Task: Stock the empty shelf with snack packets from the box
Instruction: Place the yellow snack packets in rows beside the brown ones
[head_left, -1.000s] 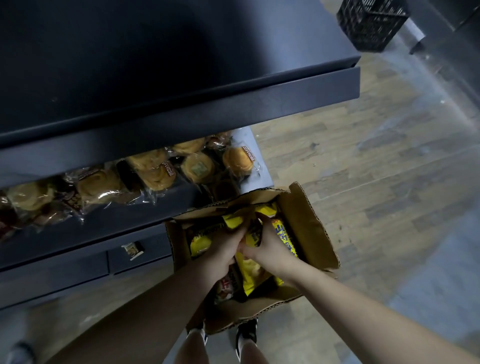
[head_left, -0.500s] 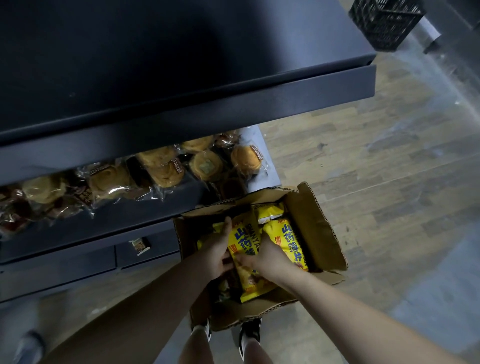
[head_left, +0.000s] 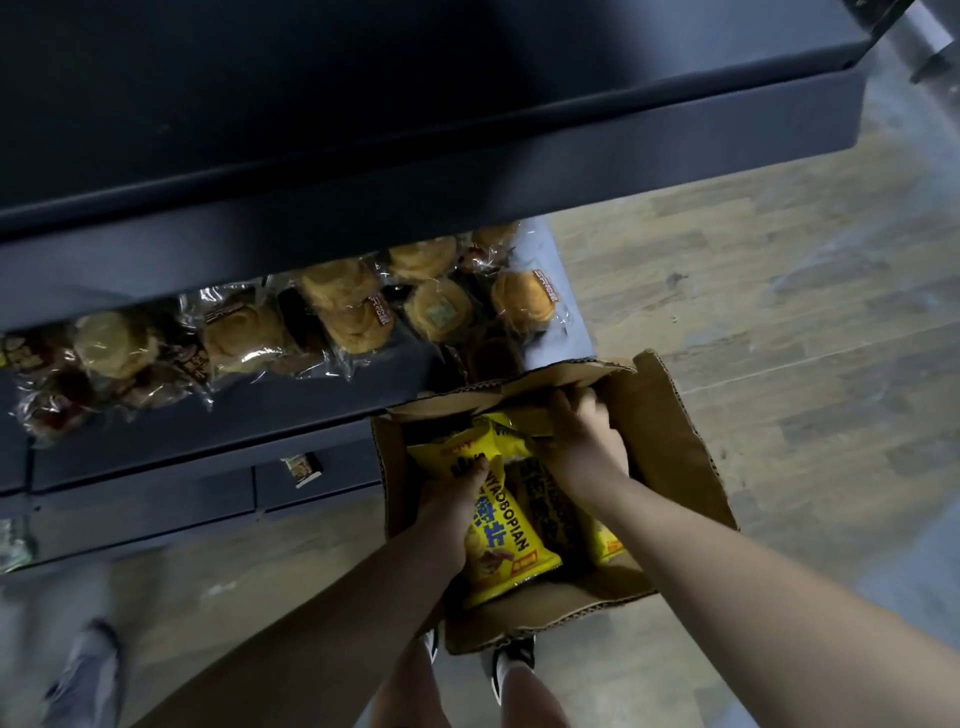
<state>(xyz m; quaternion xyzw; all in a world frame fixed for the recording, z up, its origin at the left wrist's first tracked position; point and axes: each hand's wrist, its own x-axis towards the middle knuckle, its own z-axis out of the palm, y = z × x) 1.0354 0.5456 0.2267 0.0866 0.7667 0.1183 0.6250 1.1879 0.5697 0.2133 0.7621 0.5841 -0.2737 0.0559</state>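
A yellow snack packet (head_left: 501, 525) lies in the open cardboard box (head_left: 670, 447) on the wood floor (head_left: 779, 312), against the shelving's foot. The left hand (head_left: 452, 512) has its grip curled round that packet's left side. The right hand (head_left: 584, 441) reaches deeper toward the box's far wall; what its grip holds I cannot tell. Wrapped buns (head_left: 343, 306) fill the lower shelf (head_left: 566, 291), beneath a bare dark shelf (head_left: 363, 93).

The snack packet (head_left: 501, 525) in the brown cardboard box (head_left: 670, 441) is bright yellow with dark blue lettering and a small red patch. At eleven o'clock from it, clear-wrapped buns (head_left: 343, 306) show golden brown. The shelf (head_left: 415, 171) above is dark navy. The floor (head_left: 779, 312) carries a grey-brown wood-plank pattern. At six o'clock, shoes (head_left: 511, 657) are black and white.
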